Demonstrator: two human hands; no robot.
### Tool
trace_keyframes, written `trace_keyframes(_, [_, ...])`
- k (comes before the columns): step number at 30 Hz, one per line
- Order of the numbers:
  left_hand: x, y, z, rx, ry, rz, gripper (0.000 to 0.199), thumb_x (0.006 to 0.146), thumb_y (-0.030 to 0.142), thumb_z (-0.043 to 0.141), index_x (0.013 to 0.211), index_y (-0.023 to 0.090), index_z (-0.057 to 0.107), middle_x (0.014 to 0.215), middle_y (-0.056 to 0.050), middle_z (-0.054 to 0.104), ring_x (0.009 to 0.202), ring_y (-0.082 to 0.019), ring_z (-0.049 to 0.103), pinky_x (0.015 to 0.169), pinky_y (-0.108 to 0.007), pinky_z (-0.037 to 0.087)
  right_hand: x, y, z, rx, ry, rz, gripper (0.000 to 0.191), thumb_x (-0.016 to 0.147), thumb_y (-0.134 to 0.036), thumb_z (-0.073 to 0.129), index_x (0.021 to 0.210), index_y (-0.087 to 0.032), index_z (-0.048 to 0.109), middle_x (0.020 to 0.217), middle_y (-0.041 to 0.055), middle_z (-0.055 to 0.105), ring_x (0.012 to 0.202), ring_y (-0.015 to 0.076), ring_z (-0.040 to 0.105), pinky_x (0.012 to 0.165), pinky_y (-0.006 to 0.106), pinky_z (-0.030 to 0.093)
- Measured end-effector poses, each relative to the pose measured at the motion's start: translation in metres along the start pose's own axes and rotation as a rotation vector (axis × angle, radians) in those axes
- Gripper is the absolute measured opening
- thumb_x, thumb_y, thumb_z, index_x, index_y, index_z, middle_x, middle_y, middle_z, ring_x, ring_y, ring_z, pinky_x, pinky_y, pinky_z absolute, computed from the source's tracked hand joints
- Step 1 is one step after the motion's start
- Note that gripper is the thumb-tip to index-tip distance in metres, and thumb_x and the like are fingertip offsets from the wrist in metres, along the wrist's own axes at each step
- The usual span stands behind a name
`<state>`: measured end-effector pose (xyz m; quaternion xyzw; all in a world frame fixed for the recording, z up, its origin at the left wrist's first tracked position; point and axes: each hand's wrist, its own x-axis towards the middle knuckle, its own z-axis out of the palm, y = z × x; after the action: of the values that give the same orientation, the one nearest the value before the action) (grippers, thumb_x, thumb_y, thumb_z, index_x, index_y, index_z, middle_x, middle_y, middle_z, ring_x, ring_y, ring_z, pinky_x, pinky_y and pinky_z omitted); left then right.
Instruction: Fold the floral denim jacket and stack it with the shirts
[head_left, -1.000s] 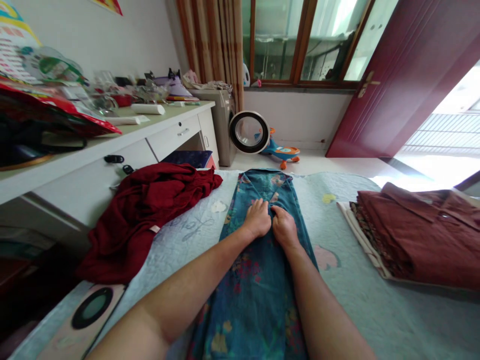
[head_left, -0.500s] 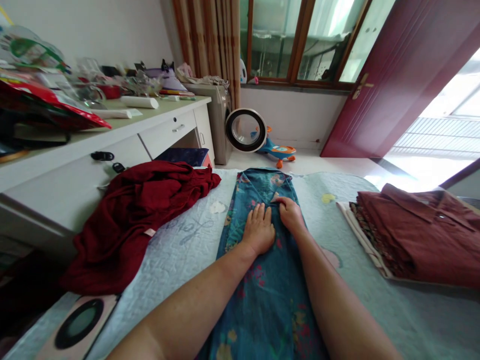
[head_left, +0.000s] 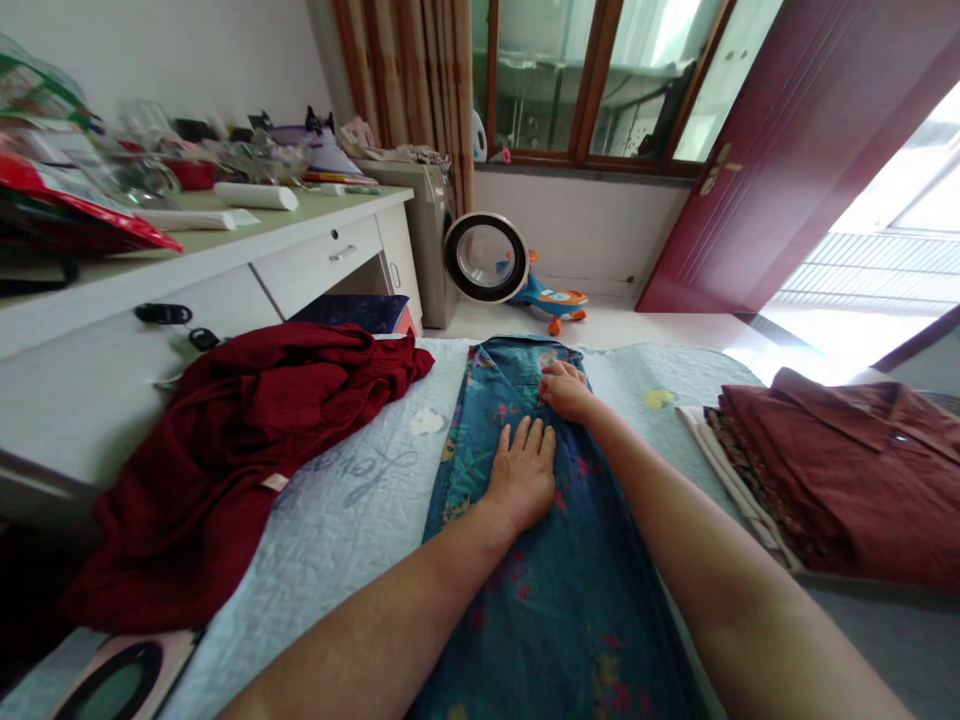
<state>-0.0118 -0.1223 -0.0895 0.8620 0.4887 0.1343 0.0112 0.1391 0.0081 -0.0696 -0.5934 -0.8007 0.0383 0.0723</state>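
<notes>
A long blue floral shirt lies folded into a narrow strip on the light quilted cover, its collar at the far end. My left hand rests flat on the middle of it, palm down, fingers spread a little. Farther up, just below the collar, my right hand has its fingers curled in against the fabric and seems to pinch it; the fingertips are partly hidden.
A crumpled dark red garment lies to the left, and a stack of folded clothes to the right. Beyond are a cluttered desk, a washing machine with its round door open, and a blue-orange ride-on toy.
My right hand has moved up toward the collar, and the pale bit it pinched no longer shows. My left hand stays flat, its fingers slightly more spread. The view has shifted slightly.
</notes>
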Motion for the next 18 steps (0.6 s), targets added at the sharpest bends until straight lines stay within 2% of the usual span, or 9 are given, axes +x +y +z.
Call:
trace_keyframes(4, [0.000,0.005,-0.002,0.026,-0.024,-0.027,0.053,0.094,0.024,0.035,0.146,0.013,0.039,0.151,-0.017,0.039,0.141,-0.034,0.032,0.115,-0.053,0.024,-0.001,0.006,0.011,0.083,0.061,0.057,0.018,0.087,-0.026,0.055,0.097,-0.021,0.069,0.133,0.0085,0.052,0.128,0.0258,0.038,0.108,0.042,0.029])
trace_keyframes(8, [0.001,0.006,-0.004,0.032,-0.035,-0.035,0.053,0.094,0.025,0.036,0.145,0.013,0.041,0.151,-0.018,0.040,0.140,-0.035,0.033,0.114,-0.053,0.026,-0.005,0.018,0.021,0.177,0.199,0.117,0.026,0.088,-0.031,0.054,0.109,-0.019,0.063,0.126,0.0100,0.055,0.121,0.0241,0.045,0.104,0.039,0.033])
trace_keyframes(11, [0.001,0.007,-0.004,0.034,-0.047,-0.041,0.054,0.093,0.025,0.037,0.145,0.014,0.041,0.151,-0.019,0.040,0.140,-0.036,0.034,0.113,-0.054,0.027,-0.001,0.029,0.022,0.236,0.304,0.144,0.030,0.091,-0.030,0.046,0.113,-0.017,0.061,0.120,0.0116,0.059,0.114,0.0235,0.050,0.101,0.036,0.037])
trace_keyframes(15, [0.000,0.008,-0.005,0.027,-0.063,-0.054,0.055,0.092,0.025,0.040,0.146,0.014,0.039,0.151,-0.019,0.040,0.140,-0.037,0.033,0.113,-0.055,0.026,0.012,0.046,0.017,0.321,0.500,0.376,0.035,0.089,-0.021,0.038,0.115,-0.016,0.061,0.119,0.0136,0.061,0.111,0.0241,0.053,0.097,0.035,0.039])
trace_keyframes(18, [-0.001,0.008,-0.005,0.031,-0.019,0.000,0.054,0.093,0.025,0.038,0.146,0.018,0.039,0.155,-0.016,0.034,0.144,-0.034,0.027,0.116,-0.057,0.021,0.025,0.060,0.014,0.390,0.453,0.522,0.040,0.085,-0.019,0.040,0.119,-0.014,0.059,0.102,0.0118,0.068,0.093,0.0226,0.060,0.084,0.032,0.044])
